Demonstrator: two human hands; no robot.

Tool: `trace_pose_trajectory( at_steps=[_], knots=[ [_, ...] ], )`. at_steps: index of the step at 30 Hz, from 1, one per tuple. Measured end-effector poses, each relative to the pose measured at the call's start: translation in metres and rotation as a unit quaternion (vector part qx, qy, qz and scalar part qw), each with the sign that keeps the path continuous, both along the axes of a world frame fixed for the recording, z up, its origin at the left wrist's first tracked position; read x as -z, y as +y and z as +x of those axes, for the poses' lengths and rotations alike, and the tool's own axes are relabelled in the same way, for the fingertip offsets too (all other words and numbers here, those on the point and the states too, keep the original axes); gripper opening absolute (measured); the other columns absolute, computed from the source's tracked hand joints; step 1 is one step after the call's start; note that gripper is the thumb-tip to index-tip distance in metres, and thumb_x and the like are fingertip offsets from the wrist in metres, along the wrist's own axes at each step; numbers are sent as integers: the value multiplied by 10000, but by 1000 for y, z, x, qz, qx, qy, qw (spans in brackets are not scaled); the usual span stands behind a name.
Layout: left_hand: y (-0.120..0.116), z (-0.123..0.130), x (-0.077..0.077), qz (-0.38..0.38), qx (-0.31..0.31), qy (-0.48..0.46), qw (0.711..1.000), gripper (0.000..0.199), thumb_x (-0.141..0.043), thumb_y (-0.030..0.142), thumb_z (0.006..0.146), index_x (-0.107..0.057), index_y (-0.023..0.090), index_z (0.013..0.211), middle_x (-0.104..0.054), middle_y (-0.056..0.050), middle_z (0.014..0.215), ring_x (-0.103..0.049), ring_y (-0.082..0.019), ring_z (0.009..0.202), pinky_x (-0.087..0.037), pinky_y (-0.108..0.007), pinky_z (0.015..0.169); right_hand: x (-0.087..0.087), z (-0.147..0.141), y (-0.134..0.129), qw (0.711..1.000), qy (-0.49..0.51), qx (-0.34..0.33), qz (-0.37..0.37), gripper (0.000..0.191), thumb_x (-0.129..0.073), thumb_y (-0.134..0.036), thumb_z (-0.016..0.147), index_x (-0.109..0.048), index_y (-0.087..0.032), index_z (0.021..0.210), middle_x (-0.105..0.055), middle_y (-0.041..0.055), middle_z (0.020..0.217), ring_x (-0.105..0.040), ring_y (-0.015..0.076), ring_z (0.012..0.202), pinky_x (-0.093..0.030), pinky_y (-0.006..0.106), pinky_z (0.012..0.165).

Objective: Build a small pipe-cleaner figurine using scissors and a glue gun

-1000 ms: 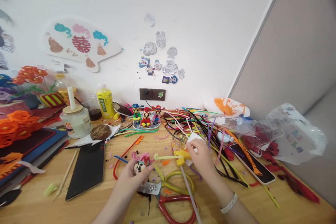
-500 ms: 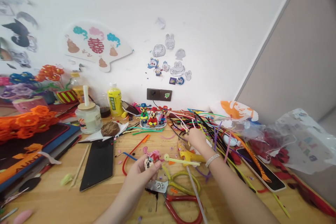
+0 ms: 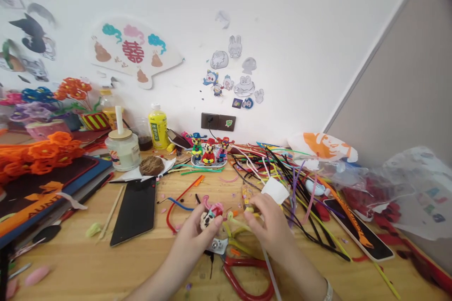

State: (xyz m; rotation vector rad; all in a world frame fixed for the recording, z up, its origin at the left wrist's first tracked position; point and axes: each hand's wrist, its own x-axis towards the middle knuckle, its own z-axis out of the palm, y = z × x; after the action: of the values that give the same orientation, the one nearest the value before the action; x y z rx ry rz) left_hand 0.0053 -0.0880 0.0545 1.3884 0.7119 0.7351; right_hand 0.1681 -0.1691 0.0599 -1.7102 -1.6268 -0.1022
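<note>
My left hand (image 3: 197, 235) is closed around a small figure's head (image 3: 208, 218), cream white with black spots and pink curled pieces on top. Just to its right, my right hand (image 3: 270, 221) bends its thumb and fingers together, a small yellow piece (image 3: 249, 209) at the fingertips. I cannot tell whether that piece belongs to the yellow glue gun (image 3: 247, 192), mostly hidden under the hand. A long pale glue stick (image 3: 270, 270) sticks out below the palm. Scissors with red and yellow handles (image 3: 243, 287) lie beneath both hands, beside a curled pale-yellow pipe cleaner (image 3: 231, 217).
Three finished figures (image 3: 210, 150) stand on a small tray against the wall. Many pipe cleaners (image 3: 282, 169) spread behind my right hand, near a white square (image 3: 275, 191). A black tablet (image 3: 136, 211) lies left; a phone (image 3: 356, 230) lies right. A glass jar (image 3: 122, 150) and yellow bottle (image 3: 157, 127) stand back left.
My right hand has drawn back from the pipe cleaner pile, down toward my left hand, and uncovered the white square. My left hand keeps the figure's head. The view has shifted slightly.
</note>
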Motion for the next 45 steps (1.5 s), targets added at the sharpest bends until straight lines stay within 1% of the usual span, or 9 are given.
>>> trace_pose_trajectory(
  at_steps=[3,6,11,20,28,32,36,41,45],
  knots=[
    [-1,1,1,-44,3,-16,999,328,-594,448,654,-512,173,812,-464,72,543,-368,-66,427,-298,-176,396,5,-4,0,999,-20,-5,-28,138,-422,-289,774,-481,-178,719,-498,21,698,-461,174,698,-364,288,630],
    [-2,2,-3,-90,8,-23,996,346,-606,479,625,-507,180,768,-492,63,596,-398,-62,446,-306,-161,393,8,-5,1,998,-36,-12,-45,132,-401,-266,763,-485,-173,722,-498,23,693,-450,174,693,-361,298,647],
    [-5,1,-12,-118,-19,-1,993,380,-621,523,572,-513,186,710,-498,63,599,-445,-76,493,-368,-168,442,8,-10,-2,996,-58,-28,-59,130,-396,-241,766,-504,-173,738,-522,35,704,-451,179,692,-360,290,624],
    [-4,1,-15,-127,-32,-6,991,342,-636,489,568,-525,182,672,-535,45,612,-459,-85,498,-344,-163,413,10,-10,-1,995,-75,-22,-65,112,-413,-221,780,-513,-172,780,-534,29,730,-465,172,708,-361,278,629],
    [-3,2,-13,-134,-27,-8,991,351,-639,497,563,-523,187,679,-516,62,605,-470,-84,524,-372,-162,441,8,-12,-2,988,-135,-10,-72,124,-433,-235,767,-518,-163,822,-539,57,765,-471,205,743,-368,336,696],
    [-3,2,-11,-129,-23,-23,991,334,-632,481,581,-518,185,685,-489,70,576,-429,-68,462,-354,-165,421,8,-12,-1,983,-172,-1,-57,136,-433,-249,773,-522,-163,829,-534,68,768,-466,219,750,-376,345,685],
    [-3,3,-11,-112,-26,-5,993,341,-612,499,589,-509,186,680,-452,77,544,-389,-63,428,-325,-165,398,8,-12,-1,982,-184,1,-43,163,-442,-267,782,-526,-160,872,-536,75,795,-468,227,777,-377,363,715],
    [-3,2,-13,-112,-29,5,993,364,-614,512,573,-515,186,700,-499,63,585,-415,-70,450,-349,-176,419,7,-13,-2,979,-200,3,-42,187,-445,-261,782,-543,-151,897,-542,87,814,-459,235,794,-378,382,731],
    [-3,2,-11,-110,-31,-3,993,356,-625,503,570,-511,185,681,-470,72,576,-416,-69,455,-347,-171,412,7,-15,-3,977,-207,2,-41,199,-455,-254,772,-544,-144,912,-550,89,824,-458,238,798,-378,389,733]
  ],
)
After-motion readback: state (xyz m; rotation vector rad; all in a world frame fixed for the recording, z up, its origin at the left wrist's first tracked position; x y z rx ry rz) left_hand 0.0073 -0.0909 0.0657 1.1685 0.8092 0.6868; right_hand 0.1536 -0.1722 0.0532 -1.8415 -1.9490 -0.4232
